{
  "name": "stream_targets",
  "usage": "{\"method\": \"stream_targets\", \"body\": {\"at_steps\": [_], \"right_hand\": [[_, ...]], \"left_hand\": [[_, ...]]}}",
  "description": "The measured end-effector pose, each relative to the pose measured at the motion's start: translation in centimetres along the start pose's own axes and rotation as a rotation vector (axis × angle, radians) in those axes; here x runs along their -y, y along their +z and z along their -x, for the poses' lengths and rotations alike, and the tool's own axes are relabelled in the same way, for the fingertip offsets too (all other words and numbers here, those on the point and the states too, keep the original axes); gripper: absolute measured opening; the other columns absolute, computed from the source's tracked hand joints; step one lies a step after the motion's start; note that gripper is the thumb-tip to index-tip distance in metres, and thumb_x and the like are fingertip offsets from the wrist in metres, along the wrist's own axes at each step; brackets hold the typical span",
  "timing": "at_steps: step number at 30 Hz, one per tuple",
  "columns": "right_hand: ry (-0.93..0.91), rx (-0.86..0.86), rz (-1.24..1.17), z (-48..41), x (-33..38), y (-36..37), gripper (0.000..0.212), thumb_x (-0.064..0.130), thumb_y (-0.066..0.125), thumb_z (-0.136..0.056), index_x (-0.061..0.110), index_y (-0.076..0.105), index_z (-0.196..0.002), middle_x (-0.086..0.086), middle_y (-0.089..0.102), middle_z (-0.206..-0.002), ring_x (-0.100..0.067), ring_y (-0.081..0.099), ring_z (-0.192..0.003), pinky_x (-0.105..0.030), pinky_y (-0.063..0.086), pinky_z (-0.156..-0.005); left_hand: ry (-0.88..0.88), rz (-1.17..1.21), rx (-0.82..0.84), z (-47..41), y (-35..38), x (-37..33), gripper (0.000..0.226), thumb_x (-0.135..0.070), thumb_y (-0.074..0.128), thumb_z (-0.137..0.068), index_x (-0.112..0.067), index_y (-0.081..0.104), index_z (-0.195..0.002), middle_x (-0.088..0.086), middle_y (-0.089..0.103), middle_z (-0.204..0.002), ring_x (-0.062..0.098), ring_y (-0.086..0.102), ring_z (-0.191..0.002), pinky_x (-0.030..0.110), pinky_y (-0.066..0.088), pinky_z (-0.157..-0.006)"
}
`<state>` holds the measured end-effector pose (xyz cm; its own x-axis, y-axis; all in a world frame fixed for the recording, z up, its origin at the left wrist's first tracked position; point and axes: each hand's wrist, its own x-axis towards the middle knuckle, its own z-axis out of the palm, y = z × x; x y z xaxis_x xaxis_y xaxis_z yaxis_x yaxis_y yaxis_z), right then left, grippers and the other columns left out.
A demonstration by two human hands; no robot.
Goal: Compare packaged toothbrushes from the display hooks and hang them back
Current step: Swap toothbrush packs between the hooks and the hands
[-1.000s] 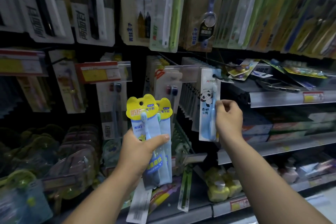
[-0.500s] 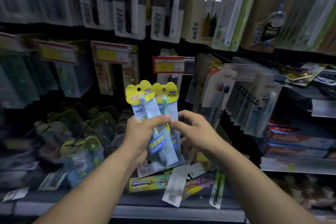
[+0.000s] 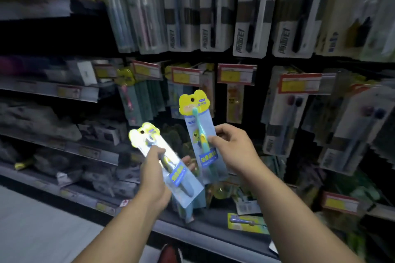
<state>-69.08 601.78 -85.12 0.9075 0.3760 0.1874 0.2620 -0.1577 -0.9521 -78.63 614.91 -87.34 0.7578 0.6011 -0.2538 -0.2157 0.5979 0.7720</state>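
**Splitting the pair: one pack going to each hand**

Gripping with the left hand (image 3: 152, 168), low in the centre of the frame, the lower half of a yellow-topped toothbrush pack (image 3: 181, 186), thumb lying across its front. Tilting that pack toward the upper left, its header washed out by glare. Pinching with the right hand (image 3: 233, 151), just right of centre, the second pack (image 3: 197, 126) at mid-height, thumb on the front. Holding this one higher and nearly upright, showing the green brush and the hang hole plainly. Keeping the two headers apart. Lower down, coming close or overlapping at the edges, too blurred to tell whether touching.

Differing from half a second ago: then stacking both packs in the left hand alone, the right hand only reaching in at their edge. Now sharing them out, one per hand, side by side. Looking further left along the display as well, past the white-and-black packs (image 3: 250, 17) in the upper row.

Judging from this: entering the comparing step proper, with both fronts turned to the eye. Leaving the hanging back not yet done. Probably aiming next for the hook at middle left, where a similar yellow header (image 3: 126, 76) is hanging beside the red-and-yellow price tags (image 3: 186, 76). Needing the small hole in each header threaded onto the hook.
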Motion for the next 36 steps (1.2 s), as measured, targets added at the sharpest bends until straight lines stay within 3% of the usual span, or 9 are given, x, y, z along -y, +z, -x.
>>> {"method": "stream_targets", "body": {"at_steps": [4, 7, 10, 15, 17, 20, 26, 29, 36], "right_hand": [[-0.008, -0.079, -0.023, -1.3, 0.6, 3.4, 0.008, 0.007, 0.066, -0.092, 0.008, 0.074, -0.092, -0.003, 0.072, -0.079, -0.012, 0.061, -0.068, -0.011, 0.043, -0.054], [0.009, -0.082, -0.013, -2.4, 0.7, 5.3, 0.011, 0.007, 0.063, -0.091, 0.011, 0.073, -0.09, -0.002, 0.073, -0.082, -0.015, 0.063, -0.074, -0.026, 0.053, -0.069], [-0.015, -0.095, 0.003, -3.1, 0.5, 6.8, 0.013, 0.008, 0.061, -0.091, 0.015, 0.07, -0.086, -0.006, 0.074, -0.086, -0.018, 0.064, -0.076, -0.043, 0.056, -0.08], [-0.084, -0.116, 0.004, -4.1, 0.9, 9.8, 0.013, 0.016, 0.059, -0.094, 0.022, 0.066, -0.085, 0.001, 0.072, -0.078, -0.026, 0.068, -0.079, -0.049, 0.056, -0.078], [-0.108, -0.124, -0.011, -4.6, 1.2, 11.1, 0.013, 0.018, 0.059, -0.095, 0.023, 0.066, -0.086, 0.003, 0.071, -0.078, -0.024, 0.067, -0.079, -0.049, 0.057, -0.077], [-0.138, -0.125, -0.033, -5.3, 1.8, 12.3, 0.014, 0.018, 0.057, -0.097, 0.025, 0.066, -0.089, 0.004, 0.071, -0.081, -0.023, 0.067, -0.077, -0.049, 0.055, -0.075], [-0.154, -0.156, -0.085, -6.2, 2.9, 13.8, 0.013, 0.023, 0.056, -0.098, 0.027, 0.065, -0.091, -0.001, 0.072, -0.084, -0.029, 0.068, -0.08, -0.051, 0.056, -0.074], [-0.131, -0.163, -0.064, -6.1, 2.4, 14.3, 0.012, 0.024, 0.057, -0.096, 0.029, 0.065, -0.089, 0.002, 0.072, -0.082, -0.027, 0.069, -0.078, -0.053, 0.058, -0.076], [-0.128, -0.212, -0.031, -6.7, 2.5, 14.3, 0.012, 0.029, 0.056, -0.097, 0.031, 0.064, -0.088, 0.008, 0.07, -0.078, -0.022, 0.067, -0.072, -0.052, 0.057, -0.073]], "left_hand": [[-0.043, 0.031, -0.067, -0.4, -4.3, -1.9, 0.014, -0.017, 0.04, -0.095, -0.01, 0.052, -0.098, 0.019, 0.067, -0.09, 0.036, 0.074, -0.067, 0.05, 0.057, -0.085], [-0.087, 0.035, -0.069, -2.2, -5.3, -3.6, 0.026, -0.02, 0.039, -0.106, -0.005, 0.06, -0.104, 0.026, 0.064, -0.124, 0.032, 0.072, -0.079, 0.042, 0.057, -0.072], [-0.077, 0.11, -0.015, -3.8, -4.9, -5.6, 0.048, -0.035, 0.039, -0.111, -0.003, 0.052, -0.144, 0.014, 0.057, -0.148, 0.019, 0.076, -0.062, 0.027, 0.059, -0.052], [-0.049, 0.047, 0.06, -5.1, -5.1, -7.5, 0.043, -0.035, 0.042, -0.106, 0.0, 0.067, -0.11, 0.017, 0.078, -0.092, 0.032, 0.075, -0.076, 0.05, 0.063, -0.077], [-0.029, 0.013, 0.046, -5.7, -5.1, -8.6, 0.043, -0.028, 0.039, -0.101, 0.003, 0.067, -0.106, 0.021, 0.075, -0.099, 0.036, 0.07, -0.082, 0.049, 0.059, -0.078], [0.007, -0.038, 0.003, -6.5, -6.4, -9.7, 0.047, -0.02, 0.035, -0.096, 0.006, 0.061, -0.126, 0.025, 0.073, -0.118, 0.039, 0.071, -0.091, 0.045, 0.064, -0.067], [0.015, -0.079, 0.009, -5.9, -10.1, -9.1, 0.033, -0.021, 0.044, -0.104, -0.003, 0.07, -0.111, 0.017, 0.075, -0.122, 0.034, 0.071, -0.114, 0.048, 0.053, -0.099], [0.043, -0.006, 0.029, -5.1, -9.3, -9.5, 0.04, -0.022, 0.043, -0.104, -0.005, 0.079, -0.097, 0.012, 0.079, -0.112, 0.03, 0.074, -0.101, 0.045, 0.054, -0.092], [0.086, -0.105, -0.003, -4.2, -8.0, -7.4, 0.027, -0.016, 0.047, -0.102, -0.005, 0.071, -0.111, 0.015, 0.08, -0.102, 0.028, 0.078, -0.075, 0.033, 0.063, -0.058]]}}
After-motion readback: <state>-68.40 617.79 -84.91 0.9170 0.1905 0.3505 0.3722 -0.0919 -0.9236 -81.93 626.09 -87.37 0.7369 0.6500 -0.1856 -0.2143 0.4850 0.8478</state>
